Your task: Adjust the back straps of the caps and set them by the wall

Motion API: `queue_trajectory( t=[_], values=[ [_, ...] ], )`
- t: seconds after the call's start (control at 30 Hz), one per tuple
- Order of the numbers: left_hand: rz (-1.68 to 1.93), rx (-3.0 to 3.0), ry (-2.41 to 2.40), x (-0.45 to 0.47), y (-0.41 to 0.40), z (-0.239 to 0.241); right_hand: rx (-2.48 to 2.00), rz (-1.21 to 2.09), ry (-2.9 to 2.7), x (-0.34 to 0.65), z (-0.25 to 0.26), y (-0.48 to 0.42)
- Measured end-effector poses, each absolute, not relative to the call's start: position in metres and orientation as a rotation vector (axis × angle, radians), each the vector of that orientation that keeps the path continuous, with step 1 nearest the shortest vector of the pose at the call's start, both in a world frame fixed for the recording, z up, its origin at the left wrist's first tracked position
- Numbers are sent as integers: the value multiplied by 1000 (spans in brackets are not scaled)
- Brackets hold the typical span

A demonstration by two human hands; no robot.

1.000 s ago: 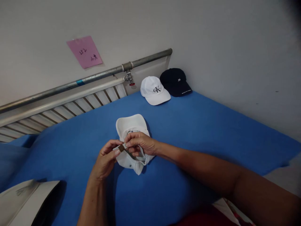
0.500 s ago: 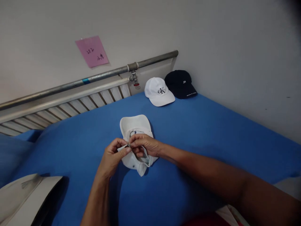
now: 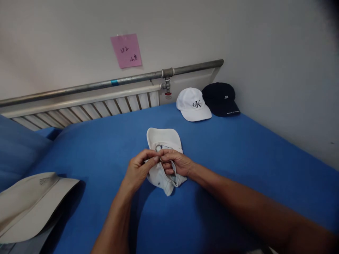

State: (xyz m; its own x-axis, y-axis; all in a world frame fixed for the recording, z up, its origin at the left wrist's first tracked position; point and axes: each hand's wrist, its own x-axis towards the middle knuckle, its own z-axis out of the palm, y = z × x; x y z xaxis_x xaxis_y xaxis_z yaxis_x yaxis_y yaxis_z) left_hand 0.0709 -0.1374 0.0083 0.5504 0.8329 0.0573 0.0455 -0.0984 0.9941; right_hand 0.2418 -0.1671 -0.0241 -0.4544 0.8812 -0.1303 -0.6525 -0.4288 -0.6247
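A white cap (image 3: pixel 164 138) lies upside down on the blue cloth (image 3: pixel 227 148), its brim pointing away from me. My left hand (image 3: pixel 139 170) and my right hand (image 3: pixel 174 163) meet over its rear opening. Both pinch the cap's back strap between thumb and fingers, fingertips touching. The strap and its buckle are hidden under the fingers. The cap's crown bunches below my hands.
A white cap with a black logo (image 3: pixel 193 104) and a dark navy cap (image 3: pixel 221 99) sit at the back by the wall. A beige hat brim (image 3: pixel 31 203) lies at the front left. A radiator (image 3: pixel 87 109), a metal pipe (image 3: pixel 132 79) and a pink note (image 3: pixel 126 50) are behind.
My fingers have closed together over the strap, so the brown buckle seen earlier is now covered. The view has swung left, shifting everything rightward in the picture.
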Motion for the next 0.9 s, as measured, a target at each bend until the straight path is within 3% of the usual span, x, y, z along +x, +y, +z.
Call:
queue_trajectory(
  t=[0.9],
  values=[
    [717, 1210, 775, 65, -132, 4, -725, 1724, -879, 242, -11, -167]
  ],
)
